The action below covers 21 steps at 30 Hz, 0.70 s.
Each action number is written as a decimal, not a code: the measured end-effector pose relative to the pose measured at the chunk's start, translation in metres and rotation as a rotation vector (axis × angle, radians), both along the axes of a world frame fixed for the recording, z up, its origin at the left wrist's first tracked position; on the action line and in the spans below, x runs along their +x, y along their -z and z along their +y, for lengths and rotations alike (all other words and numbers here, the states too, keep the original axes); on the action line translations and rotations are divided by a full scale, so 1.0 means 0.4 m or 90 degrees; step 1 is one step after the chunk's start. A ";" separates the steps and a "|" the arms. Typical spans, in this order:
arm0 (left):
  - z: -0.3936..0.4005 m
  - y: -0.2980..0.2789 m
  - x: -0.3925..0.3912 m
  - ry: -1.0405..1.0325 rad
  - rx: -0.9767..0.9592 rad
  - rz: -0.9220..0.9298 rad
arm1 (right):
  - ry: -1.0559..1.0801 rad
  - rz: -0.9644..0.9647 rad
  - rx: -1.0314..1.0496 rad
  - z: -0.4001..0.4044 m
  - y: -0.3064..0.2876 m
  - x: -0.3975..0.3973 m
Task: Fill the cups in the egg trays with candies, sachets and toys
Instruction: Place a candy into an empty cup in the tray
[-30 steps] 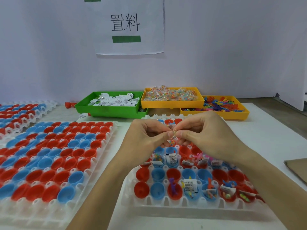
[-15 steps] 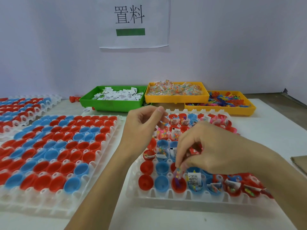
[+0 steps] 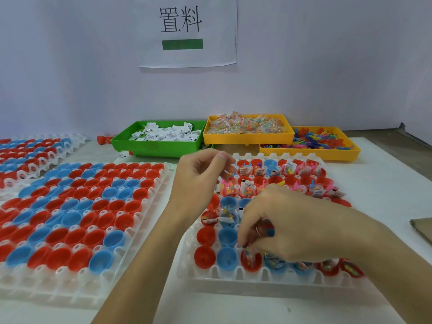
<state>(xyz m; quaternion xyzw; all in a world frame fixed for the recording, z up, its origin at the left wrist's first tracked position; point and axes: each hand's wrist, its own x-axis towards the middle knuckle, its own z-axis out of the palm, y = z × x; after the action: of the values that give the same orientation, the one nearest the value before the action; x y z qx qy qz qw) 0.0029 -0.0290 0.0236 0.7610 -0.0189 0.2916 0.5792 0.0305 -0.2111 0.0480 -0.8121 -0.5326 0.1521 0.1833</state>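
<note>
The right hand point(image 3: 289, 225) pinches a candy packet point(image 3: 249, 252) in curled fingertips, directly over a red cup point(image 3: 251, 263) in the front row of the egg tray point(image 3: 233, 279). Lower until the packet seats, then release. The left hand point(image 3: 198, 183) hovers behind, fingers loosely curled; contents cannot be determined.

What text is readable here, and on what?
"置料": large black characters on the white paper sign on the wall, above a green bar with no text.
White sachets in the green bin: black print, too small to read.
Sachets in the tray cups: print blurred, unreadable.
</note>
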 end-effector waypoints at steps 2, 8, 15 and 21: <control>0.000 0.000 0.000 0.001 0.002 -0.003 | -0.002 0.000 0.003 0.000 0.001 0.001; 0.000 0.001 0.001 -0.007 0.008 0.003 | 0.001 -0.006 -0.014 0.000 0.007 0.007; 0.001 0.002 0.001 -0.012 0.009 0.008 | 0.004 -0.098 -0.030 -0.006 0.035 0.026; 0.011 -0.002 0.003 -0.099 0.085 0.016 | 0.005 0.060 0.088 -0.030 0.005 0.047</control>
<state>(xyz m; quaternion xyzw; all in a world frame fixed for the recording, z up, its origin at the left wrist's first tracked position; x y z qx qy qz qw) 0.0039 -0.0247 0.0244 0.8007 0.0284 0.3243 0.5029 0.0492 -0.2232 0.0459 -0.7916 -0.5296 0.1522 0.2640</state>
